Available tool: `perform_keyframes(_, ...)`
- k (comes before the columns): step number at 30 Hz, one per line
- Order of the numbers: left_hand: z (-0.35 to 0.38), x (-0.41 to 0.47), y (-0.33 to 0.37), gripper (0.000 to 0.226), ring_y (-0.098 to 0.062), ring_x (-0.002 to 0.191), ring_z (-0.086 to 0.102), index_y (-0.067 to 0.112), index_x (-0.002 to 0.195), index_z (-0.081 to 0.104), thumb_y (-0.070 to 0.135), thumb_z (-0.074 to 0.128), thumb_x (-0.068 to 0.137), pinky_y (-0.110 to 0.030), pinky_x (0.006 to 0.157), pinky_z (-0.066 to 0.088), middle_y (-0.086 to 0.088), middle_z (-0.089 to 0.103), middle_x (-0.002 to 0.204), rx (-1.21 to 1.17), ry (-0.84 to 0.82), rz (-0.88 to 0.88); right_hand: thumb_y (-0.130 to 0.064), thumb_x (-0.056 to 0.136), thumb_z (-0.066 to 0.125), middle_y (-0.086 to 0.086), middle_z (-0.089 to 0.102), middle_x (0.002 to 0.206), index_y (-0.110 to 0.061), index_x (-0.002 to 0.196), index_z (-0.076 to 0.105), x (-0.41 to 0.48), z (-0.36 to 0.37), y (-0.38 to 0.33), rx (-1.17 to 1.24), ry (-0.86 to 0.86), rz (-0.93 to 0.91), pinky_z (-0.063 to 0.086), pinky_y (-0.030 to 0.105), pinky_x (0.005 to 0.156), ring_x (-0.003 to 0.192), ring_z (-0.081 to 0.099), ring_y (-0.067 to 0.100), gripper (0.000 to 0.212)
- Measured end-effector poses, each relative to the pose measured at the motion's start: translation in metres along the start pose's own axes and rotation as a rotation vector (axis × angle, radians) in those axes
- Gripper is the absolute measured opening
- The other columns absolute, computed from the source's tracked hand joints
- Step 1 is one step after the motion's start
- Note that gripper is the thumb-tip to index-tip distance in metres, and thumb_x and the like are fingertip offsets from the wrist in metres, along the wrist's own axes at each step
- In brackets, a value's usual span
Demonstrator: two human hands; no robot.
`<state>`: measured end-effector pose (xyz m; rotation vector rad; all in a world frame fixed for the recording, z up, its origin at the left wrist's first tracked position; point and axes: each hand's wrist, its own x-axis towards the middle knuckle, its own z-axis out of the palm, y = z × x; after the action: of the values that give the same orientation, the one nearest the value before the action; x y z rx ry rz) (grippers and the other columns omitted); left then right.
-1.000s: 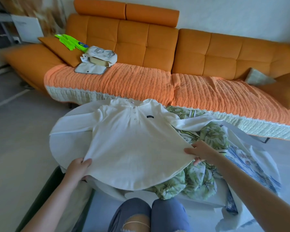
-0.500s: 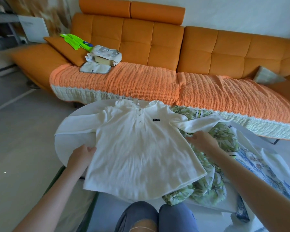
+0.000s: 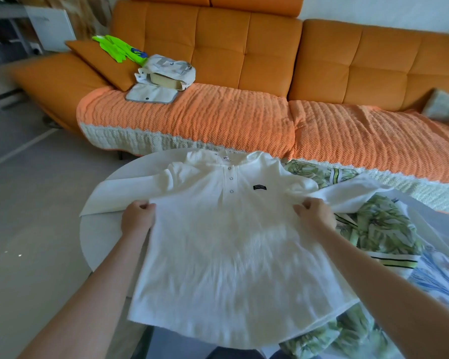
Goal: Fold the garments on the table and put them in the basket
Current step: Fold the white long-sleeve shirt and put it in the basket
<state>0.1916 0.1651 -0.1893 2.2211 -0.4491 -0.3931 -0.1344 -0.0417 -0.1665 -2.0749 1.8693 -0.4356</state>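
On the bench [image 3: 96, 242], left hand [image 3: 138, 216] and right hand [image 3: 315, 216] pinch the shirt [image 3: 231, 250] at its sides — seemingly squaring it for folding.

Nothing here can be read with certainty. The white shirt [image 3: 228, 250] has a small black patch [image 3: 259, 187] on its chest, just right of the button row, and the line of pale lettering on it is too small to make out. A white neck label [image 3: 226, 158] inside the shirt's collar has dark marks that are also illegible. Beyond the shirt, on the sofa [image 3: 244, 120], a cream bag [image 3: 170, 67] shows large grey shapes, possibly letters. A neon-green item [image 3: 114, 46] beside it has a blurred blue round mark.
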Motion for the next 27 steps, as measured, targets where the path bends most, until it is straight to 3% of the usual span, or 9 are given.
perform_keyframes(6,-0.002,-0.016,-0.006,0.023,-0.042,0.101,0.054,-0.003,0.112,0.047,0.009,0.051,0.093,-0.043,0.077,0.039,-0.024,0.057,0.111,0.152,0.192,0.162,-0.025,0.093,0.046,0.011,0.06,0.088,-0.008,0.096,0.064,0.008,-0.003,0.021,-0.178,0.06,0.036,0.043,0.031,0.063,0.08,0.053,0.028,0.025)
perform_keyframes(12,0.018,-0.018,-0.003,0.041,-0.04,0.127,0.041,-0.002,0.123,0.054,0.014,0.062,0.087,-0.049,0.101,0.035,-0.023,0.047,0.135,0.431,0.16,0.621,-0.02,0.089,0.05,0.014,0.044,0.123,-0.006,0.122,0.046,-0.027,-0.001,-0.017,-0.037,0.289,-0.284,0.032,0.038,0.097,0.114,0.037,0.029,0.036)
perform_keyframes(14,0.026,-0.024,-0.01,0.051,-0.033,0.138,0.03,0.005,0.133,0.048,0.036,0.044,0.094,-0.047,0.108,0.027,-0.018,0.037,0.146,0.513,-0.028,0.68,-0.031,0.095,0.043,0.009,0.035,0.141,-0.013,0.135,0.038,-0.04,0.01,-0.028,-0.038,0.178,-0.475,0.027,0.042,0.109,0.131,0.028,0.026,0.044)
perform_keyframes(17,0.032,-0.03,-0.024,0.073,-0.018,0.146,0.001,0.023,0.15,0.014,0.058,0.004,0.088,-0.038,0.116,0.002,-0.001,0.003,0.159,0.714,-0.18,0.59,-0.051,0.097,0.027,-0.002,-0.005,0.158,-0.027,0.149,0.013,-0.046,0.035,-0.024,-0.195,-0.238,-0.525,-0.001,0.037,0.117,0.145,-0.006,0.017,0.059)
perform_keyframes(19,0.033,-0.027,-0.025,0.062,-0.016,0.146,-0.001,0.025,0.151,0.011,0.054,0.011,0.096,-0.036,0.116,0.001,0.001,0.001,0.159,0.752,-0.176,0.565,-0.054,0.096,0.022,-0.003,-0.008,0.158,-0.028,0.15,0.008,-0.04,0.043,-0.015,-0.229,-0.313,-0.472,-0.004,0.033,0.118,0.145,-0.008,0.014,0.061)
perform_keyframes(21,0.029,-0.026,-0.015,0.056,-0.022,0.142,0.023,0.018,0.144,0.035,0.048,0.024,0.097,-0.04,0.111,0.017,-0.007,0.028,0.153,0.69,-0.106,0.592,-0.055,0.096,0.019,-0.003,-0.007,0.158,-0.027,0.15,0.008,-0.036,0.04,-0.014,-0.28,-0.337,-0.458,-0.002,0.034,0.118,0.145,-0.007,0.014,0.062)
perform_keyframes(23,0.028,-0.025,0.001,0.058,-0.03,0.117,0.052,0.012,0.118,0.059,0.046,0.023,0.089,-0.041,0.095,0.036,-0.013,0.059,0.121,0.583,0.011,0.643,-0.063,0.09,0.008,0.001,-0.006,0.158,-0.025,0.149,0.013,-0.031,0.034,-0.021,-0.367,-0.397,-0.477,0.001,0.037,0.117,0.146,-0.005,0.018,0.071)
perform_keyframes(25,0.033,-0.025,0.021,0.056,-0.032,0.12,0.05,0.009,0.121,0.059,0.043,0.026,0.09,-0.042,0.098,0.036,-0.015,0.059,0.123,0.504,0.044,0.696,-0.071,0.082,-0.003,0.003,-0.004,0.158,-0.022,0.148,0.021,-0.026,0.027,-0.032,-0.364,-0.396,-0.508,0.004,0.04,0.116,0.146,-0.002,0.021,0.086)
perform_keyframes(27,0.047,-0.027,0.039,0.046,-0.029,0.139,0.028,0.011,0.137,0.045,0.035,0.034,0.099,-0.043,0.112,0.02,-0.012,0.039,0.146,0.487,-0.043,0.712,-0.059,0.094,0.016,0.002,0.003,0.158,-0.019,0.147,0.027,-0.019,0.023,-0.048,-0.243,-0.351,-0.475,0.006,0.038,0.116,0.146,0.004,0.019,0.067)
